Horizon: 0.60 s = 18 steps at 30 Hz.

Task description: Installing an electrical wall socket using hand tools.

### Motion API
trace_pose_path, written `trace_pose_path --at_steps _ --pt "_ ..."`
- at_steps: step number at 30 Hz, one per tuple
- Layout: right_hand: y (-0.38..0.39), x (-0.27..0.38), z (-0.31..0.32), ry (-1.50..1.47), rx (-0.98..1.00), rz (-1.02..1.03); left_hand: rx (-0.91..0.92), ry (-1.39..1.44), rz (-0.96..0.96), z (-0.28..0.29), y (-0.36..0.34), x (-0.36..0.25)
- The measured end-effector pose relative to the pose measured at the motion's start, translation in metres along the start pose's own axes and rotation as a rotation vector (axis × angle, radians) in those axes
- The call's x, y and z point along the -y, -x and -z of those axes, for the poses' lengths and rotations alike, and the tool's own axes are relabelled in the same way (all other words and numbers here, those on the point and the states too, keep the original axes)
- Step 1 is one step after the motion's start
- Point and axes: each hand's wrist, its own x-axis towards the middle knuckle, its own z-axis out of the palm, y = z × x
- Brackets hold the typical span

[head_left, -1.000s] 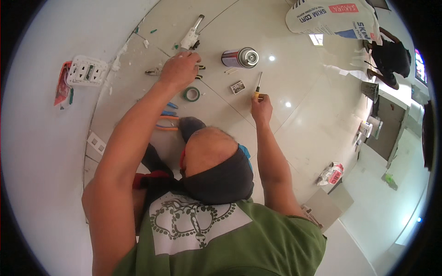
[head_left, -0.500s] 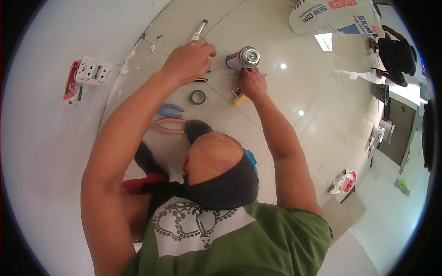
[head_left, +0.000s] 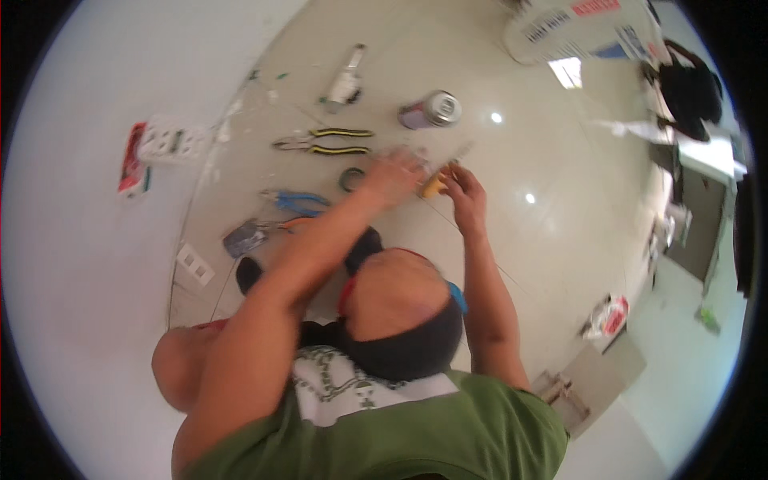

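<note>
Below the gas canister (head_left: 430, 110), I'm watching the right hand (head_left: 465, 194) gripping the yellow-handled screwdriver (head_left: 434, 187), shaft slanting past the canister's right; the left hand's (head_left: 394, 174) grip, blurred, I can't tell.

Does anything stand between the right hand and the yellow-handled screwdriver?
Nothing visible does: the right hand appears to touch the yellow-handled screwdriver. The blurred left hand is near its other side, not between them.
</note>
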Motion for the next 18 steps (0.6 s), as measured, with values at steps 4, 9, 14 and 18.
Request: trace_pose_path --at_steps 4,9,14,18 --pt "0.032 0.037 -0.013 0.379 0.056 -0.020 0.231 0.064 -0.017 -0.009 -0.011 0.000" --pt "0.022 0.059 -0.030 0.488 0.113 0.298 0.462 0.222 0.099 0.037 -0.019 0.028" --pt "0.008 0.147 -0.079 0.321 0.118 0.270 0.249 0.010 -0.115 0.047 -0.011 0.031" --pt "0.026 0.216 -0.105 0.516 0.257 0.736 0.103 -0.046 -0.072 -0.044 0.037 0.011"
